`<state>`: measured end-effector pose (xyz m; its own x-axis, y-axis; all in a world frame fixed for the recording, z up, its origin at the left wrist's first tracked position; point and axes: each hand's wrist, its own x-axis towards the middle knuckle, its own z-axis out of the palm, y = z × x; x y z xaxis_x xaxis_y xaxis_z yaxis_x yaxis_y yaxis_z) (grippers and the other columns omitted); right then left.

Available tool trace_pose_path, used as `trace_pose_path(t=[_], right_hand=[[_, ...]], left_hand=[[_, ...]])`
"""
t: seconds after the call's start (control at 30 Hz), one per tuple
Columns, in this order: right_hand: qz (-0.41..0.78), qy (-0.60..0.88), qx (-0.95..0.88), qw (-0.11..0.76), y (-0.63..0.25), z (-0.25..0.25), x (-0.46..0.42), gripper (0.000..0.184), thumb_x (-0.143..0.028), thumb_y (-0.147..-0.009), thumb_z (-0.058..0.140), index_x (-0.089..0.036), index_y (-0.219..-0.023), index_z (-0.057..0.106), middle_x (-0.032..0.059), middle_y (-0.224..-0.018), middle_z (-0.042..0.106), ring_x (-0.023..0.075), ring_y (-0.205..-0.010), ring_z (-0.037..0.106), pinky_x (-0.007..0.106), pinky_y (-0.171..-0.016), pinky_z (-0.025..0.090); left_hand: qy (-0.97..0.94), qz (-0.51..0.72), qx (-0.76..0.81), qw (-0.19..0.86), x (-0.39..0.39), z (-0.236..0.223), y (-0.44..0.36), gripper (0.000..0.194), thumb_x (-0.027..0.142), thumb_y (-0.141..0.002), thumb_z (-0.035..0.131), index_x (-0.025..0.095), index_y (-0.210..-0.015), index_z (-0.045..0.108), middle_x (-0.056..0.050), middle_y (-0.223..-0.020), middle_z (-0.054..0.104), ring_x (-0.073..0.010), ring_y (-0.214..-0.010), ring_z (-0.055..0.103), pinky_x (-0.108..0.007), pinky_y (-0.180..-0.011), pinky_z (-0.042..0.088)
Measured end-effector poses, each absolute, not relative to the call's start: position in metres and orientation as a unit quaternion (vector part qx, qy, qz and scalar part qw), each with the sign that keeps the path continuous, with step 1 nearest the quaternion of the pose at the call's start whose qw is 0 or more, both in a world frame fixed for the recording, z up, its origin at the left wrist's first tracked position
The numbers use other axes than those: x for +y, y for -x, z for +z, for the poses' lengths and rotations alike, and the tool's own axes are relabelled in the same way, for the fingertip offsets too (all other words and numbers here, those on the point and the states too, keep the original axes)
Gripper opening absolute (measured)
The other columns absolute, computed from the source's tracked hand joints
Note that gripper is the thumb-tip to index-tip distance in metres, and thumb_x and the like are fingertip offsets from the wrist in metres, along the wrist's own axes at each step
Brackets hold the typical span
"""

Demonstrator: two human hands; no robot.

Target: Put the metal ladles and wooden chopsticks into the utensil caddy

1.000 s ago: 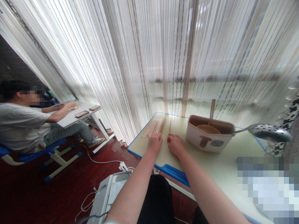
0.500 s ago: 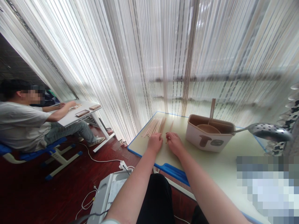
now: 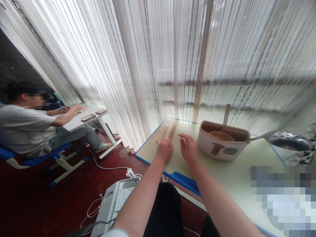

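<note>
On the pale table (image 3: 222, 179), several thin wooden chopsticks (image 3: 162, 132) lie side by side in a loose spread. Close to their near ends, my left hand (image 3: 165, 149) rests with its fingers curled; what they hold, if anything, is hidden. To its right, my right hand (image 3: 189, 148) is raised slightly with thumb and forefinger brought together in a pinch on a chopstick, of which hardly more than a faint tip shows. A pinkish-white caddy (image 3: 218, 149) with a brown rim stands beside my right hand. Inside it are a brown bowl (image 3: 221, 136) and upright wooden sticks (image 3: 225, 115).
A metal skimmer (image 3: 287, 140) juts from the caddy's right side. Sheer striped curtains (image 3: 158, 65) hang behind the table. At left a person (image 3: 27, 128) sits at another desk (image 3: 76, 122). A grey cabinet (image 3: 108, 204) with cables stands below my left arm.
My right hand has moved slightly right and up, away from my left hand. The chopstick in it now hardly shows. My left hand stays by the spread chopsticks.
</note>
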<state>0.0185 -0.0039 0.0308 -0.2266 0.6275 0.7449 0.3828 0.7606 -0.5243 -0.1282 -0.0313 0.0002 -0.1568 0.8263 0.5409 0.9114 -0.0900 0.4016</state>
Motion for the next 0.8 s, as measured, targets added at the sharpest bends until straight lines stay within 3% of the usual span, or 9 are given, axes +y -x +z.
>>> trace_pose_path(t=[0.17,0.37,0.6,0.8], right_hand=[[0.064,0.292,-0.713,0.634,-0.031,0.051,-0.017,0.018,-0.025,-0.088,0.044,-0.019,-0.102,0.053,0.0081,-0.101,0.065,0.0185,-0.097,0.060,0.038,-0.088,0.047],[0.196,0.190,-0.621,0.735,-0.033,0.065,-0.022,0.020,-0.019,-0.086,0.047,-0.022,-0.106,0.043,0.0066,-0.096,0.064,0.0179,-0.091,0.064,0.041,-0.084,0.050],[0.222,0.181,-0.626,0.725,-0.029,0.062,-0.023,0.020,-0.022,-0.086,0.048,-0.023,-0.105,0.042,0.0066,-0.096,0.065,0.0179,-0.090,0.064,0.043,-0.086,0.049],[0.247,0.187,-0.637,0.706,-0.027,0.061,-0.026,0.025,-0.023,-0.087,0.047,-0.023,-0.110,0.040,0.0068,-0.095,0.065,0.0166,-0.087,0.064,0.040,-0.083,0.051]], left_hand=[[0.674,-0.384,-0.626,0.079,-0.029,-0.002,0.129,0.037,0.029,-0.078,0.060,0.015,-0.112,0.057,-0.009,-0.104,0.063,-0.0214,-0.101,0.056,-0.038,-0.091,0.045],[0.695,-0.425,-0.573,0.090,-0.030,0.000,0.122,0.033,0.031,-0.082,0.054,0.017,-0.112,0.054,-0.008,-0.106,0.062,-0.0191,-0.102,0.055,-0.037,-0.091,0.046],[0.651,-0.474,-0.580,0.125,-0.035,0.005,0.115,0.025,0.030,-0.086,0.048,0.018,-0.108,0.053,-0.008,-0.100,0.058,-0.0182,-0.098,0.055,-0.037,-0.088,0.047],[0.640,-0.472,-0.587,0.153,-0.036,0.006,0.116,0.020,0.026,-0.088,0.045,0.019,-0.098,0.060,-0.007,-0.094,0.058,-0.0161,-0.090,0.055,-0.032,-0.081,0.048]])
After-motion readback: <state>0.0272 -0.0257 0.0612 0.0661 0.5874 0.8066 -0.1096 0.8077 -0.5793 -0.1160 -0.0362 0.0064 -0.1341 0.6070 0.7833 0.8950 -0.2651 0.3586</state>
